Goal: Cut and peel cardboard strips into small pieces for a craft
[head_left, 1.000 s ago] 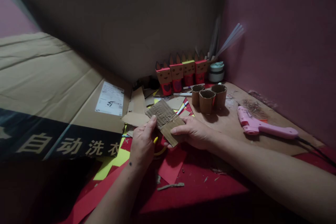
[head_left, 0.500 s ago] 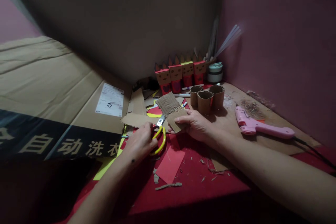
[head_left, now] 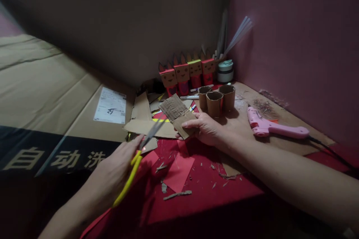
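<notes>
In my left hand (head_left: 120, 164) is a pair of scissors (head_left: 153, 134) with yellow handles, the blades pointing up toward the middle of the table. The fingers of my right hand (head_left: 206, 129) pinch a piece of cardboard (head_left: 179, 114), its upper half ridged and its lower half smooth. The blades are to the left of this piece and apart from it. A flat cardboard strip (head_left: 151, 127) lies behind the scissors. Under my hands, red paper (head_left: 179, 171) and cardboard scraps (head_left: 177, 195) are strewn on the red tablecloth (head_left: 213, 205).
Three cardboard tubes (head_left: 214, 104) stand behind my right hand. A pink glue gun (head_left: 276, 125) with a cord lies at the right. Several cardboard-faced figures (head_left: 182, 73) line the back beside a lidded pot (head_left: 225, 71). A big carton (head_left: 56, 93) fills the left side.
My left hand has drawn the scissors down and left, away from the cardboard piece. My right hand still holds that piece in nearly the same place. The view has shifted slightly.
</notes>
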A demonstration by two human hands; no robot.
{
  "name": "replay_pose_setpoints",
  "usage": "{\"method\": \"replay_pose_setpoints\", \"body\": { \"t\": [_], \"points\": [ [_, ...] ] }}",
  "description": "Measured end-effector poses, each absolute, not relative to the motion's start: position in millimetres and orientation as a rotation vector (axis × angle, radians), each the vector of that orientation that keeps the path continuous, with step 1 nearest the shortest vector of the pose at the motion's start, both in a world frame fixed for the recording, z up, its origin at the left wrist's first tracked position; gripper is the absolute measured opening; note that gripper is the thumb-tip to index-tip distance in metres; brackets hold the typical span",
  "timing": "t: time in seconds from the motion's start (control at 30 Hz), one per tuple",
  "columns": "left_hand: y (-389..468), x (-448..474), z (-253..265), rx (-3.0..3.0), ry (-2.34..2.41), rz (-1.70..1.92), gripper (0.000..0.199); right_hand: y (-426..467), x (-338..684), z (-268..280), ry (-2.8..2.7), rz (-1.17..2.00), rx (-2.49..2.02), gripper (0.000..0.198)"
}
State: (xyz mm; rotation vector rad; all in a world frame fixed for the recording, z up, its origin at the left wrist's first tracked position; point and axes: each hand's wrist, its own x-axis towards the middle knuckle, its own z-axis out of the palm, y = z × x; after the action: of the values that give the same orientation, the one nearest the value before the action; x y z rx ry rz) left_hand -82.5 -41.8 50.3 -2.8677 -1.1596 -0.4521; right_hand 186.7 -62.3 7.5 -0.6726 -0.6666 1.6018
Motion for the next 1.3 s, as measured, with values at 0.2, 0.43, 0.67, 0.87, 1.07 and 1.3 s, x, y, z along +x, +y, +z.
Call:
{"method": "replay_pose_setpoints", "body": {
  "t": [0.2,0.43,0.67,0.87,1.07,1.3],
  "points": [
    [-40,-72,43,-2.662,-0.988,-0.017,0.052,-60,186,2,-0.703,1.669,-0.679,0.030],
    [-47,-69,45,-2.487,-0.833,0.056,0.052,-58,187,0,-0.636,1.684,-0.705,0.028],
    [-50,-68,52,-2.413,-0.764,0.097,0.054,-58,190,-4,-0.709,1.724,-0.670,0.021],
    [-56,-67,55,-2.407,-0.728,0.050,0.051,-58,188,-6,-0.744,1.711,-0.708,0.026],
    [-55,-68,48,-2.411,-0.706,0.060,0.054,-57,190,-7,-0.741,1.744,-0.739,0.018],
    [-53,-72,45,-2.558,-0.837,0.075,0.052,-60,193,-2,-0.822,1.774,-0.706,0.021]
  ]
}}
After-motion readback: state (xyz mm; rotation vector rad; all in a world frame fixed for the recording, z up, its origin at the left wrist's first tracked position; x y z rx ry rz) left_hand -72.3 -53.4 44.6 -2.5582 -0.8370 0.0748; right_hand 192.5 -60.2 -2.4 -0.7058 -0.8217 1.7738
